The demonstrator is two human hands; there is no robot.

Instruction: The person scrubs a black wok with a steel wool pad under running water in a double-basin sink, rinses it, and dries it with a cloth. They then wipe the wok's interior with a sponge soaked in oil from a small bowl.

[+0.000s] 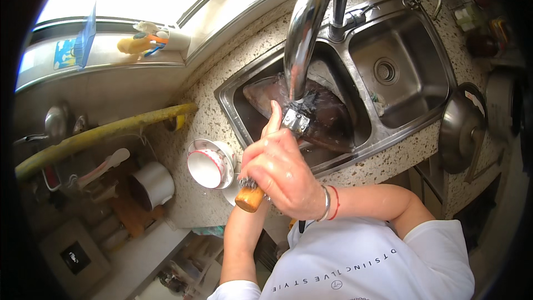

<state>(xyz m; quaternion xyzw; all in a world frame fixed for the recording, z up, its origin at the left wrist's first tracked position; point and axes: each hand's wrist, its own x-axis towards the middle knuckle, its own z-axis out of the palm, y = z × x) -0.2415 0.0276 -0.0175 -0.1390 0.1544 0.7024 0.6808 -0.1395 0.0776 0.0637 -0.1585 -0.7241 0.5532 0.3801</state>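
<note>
My right hand [280,175] is closed around a wooden-handled tool [250,199], the butt of its handle sticking out below the fist. Grey metallic strands show beside that handle. Past the knuckles, a shiny metal piece with small dots [296,122] lies over the sink; I cannot tell whether it belongs to the tool. My left hand [272,122] is mostly hidden behind the right, with one outstretched finger that seems to be its own. Under the faucet [302,39], a large, dark brown, wet, leaf-shaped thing [330,108] fills much of the left sink basin [236,103].
White bowls with a red rim [205,168] stand on the speckled counter left of the sink. The right basin [411,50] has a drain and a small scrap near its divider. A pan lid [461,128] leans at the right. A yellow pole [105,133] crosses the left.
</note>
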